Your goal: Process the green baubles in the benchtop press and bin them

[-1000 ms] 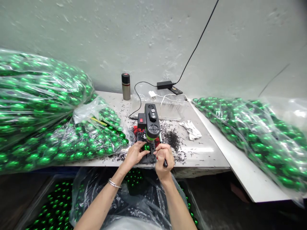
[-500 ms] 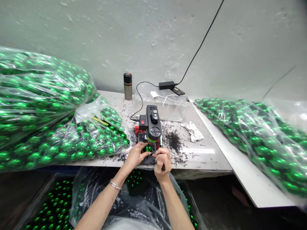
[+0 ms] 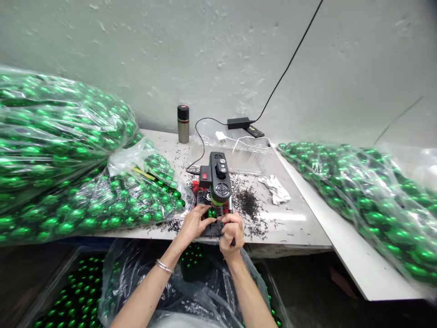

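Note:
A small black bench machine (image 3: pixel 217 180) with a red switch stands at the table's front edge. Under its head sits a shiny green ball (image 3: pixel 212 212). My left hand (image 3: pixel 193 223) pinches that ball from the left, fingers closed round it. My right hand (image 3: pixel 231 233) is closed in a fist round the machine's dark lever handle just right of the ball. Black shavings (image 3: pixel 247 202) lie scattered round the machine.
Clear bags of green balls (image 3: pixel 68 173) pile up on the left, and more (image 3: pixel 368 191) lie on the white board at the right. A flask (image 3: pixel 183 124), a power adapter (image 3: pixel 239 122), a white cloth (image 3: pixel 277 188) and a table edge (image 3: pixel 290 243) are in view. Bins of balls (image 3: pixel 71 296) sit below.
My right hand has drawn in slightly toward the left hand and the ball. The view has shifted a little; both hands stay at the machine's base.

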The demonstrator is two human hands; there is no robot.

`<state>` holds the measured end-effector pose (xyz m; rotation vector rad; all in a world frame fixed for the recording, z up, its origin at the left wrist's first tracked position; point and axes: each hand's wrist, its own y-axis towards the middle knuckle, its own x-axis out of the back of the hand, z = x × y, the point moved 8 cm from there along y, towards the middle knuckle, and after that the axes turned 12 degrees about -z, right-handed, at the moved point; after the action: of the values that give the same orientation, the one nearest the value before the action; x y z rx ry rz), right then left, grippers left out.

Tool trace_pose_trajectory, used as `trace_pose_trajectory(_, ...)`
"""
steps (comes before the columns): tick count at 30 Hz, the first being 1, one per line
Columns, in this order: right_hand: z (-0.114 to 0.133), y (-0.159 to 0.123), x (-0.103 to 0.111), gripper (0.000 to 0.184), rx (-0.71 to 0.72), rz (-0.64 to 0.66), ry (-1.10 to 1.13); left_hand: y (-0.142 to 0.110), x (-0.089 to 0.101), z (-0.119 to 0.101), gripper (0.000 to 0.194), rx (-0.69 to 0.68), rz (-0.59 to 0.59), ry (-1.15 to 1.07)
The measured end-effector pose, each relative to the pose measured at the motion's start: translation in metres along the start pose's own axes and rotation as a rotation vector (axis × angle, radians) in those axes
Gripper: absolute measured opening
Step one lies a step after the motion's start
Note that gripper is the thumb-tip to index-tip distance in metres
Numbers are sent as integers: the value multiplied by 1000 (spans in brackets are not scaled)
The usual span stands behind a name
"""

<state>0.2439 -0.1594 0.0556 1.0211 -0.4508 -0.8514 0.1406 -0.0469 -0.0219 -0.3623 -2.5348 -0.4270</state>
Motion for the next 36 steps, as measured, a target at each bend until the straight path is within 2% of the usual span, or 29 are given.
trace_pose_trajectory(12, -4, -3, 0, 27, 10, 12, -9, 1, 0, 0, 39, -9, 4, 2)
trace_pose_trajectory(18, 3, -4, -4, 25, 93, 57, -7, 3, 1, -2, 37, -41, -40, 48)
trace_pose_trajectory(20, 6, 6, -3, 27, 46, 42, 33, 6, 1, -2, 37, -32, -38, 43)
trace_pose_trajectory(23, 9, 31, -1, 28, -118, -6, 59, 4, 4, -2, 37, -8, -47, -7)
trace_pose_trajectory(25, 11, 48, -2, 26, -227, -3, 37, -8, 11, -2, 36, -21, -62, -60)
trace_pose_trajectory(27, 15, 59, -5, 27, -285, 30, 24, -30, 17, -2, 37, -63, -52, -103)
trace_pose_trajectory(29, 16, 61, -6, 28, -304, 40, 20, -55, 23, 1, 45, -95, -30, -99)
trace_pose_trajectory(31, 15, 56, -4, 27, -311, 14, 25, -71, 34, 6, 55, -109, -62, -34)
trace_pose_trajectory(33, 12, 48, -2, 27, -313, -18, 35, -68, 53, 6, 49, -147, -167, 67)
trace_pose_trajectory(36, 9, 38, -1, 30, -305, -25, 46, -30, 85, 0, 32, -210, -314, 282)
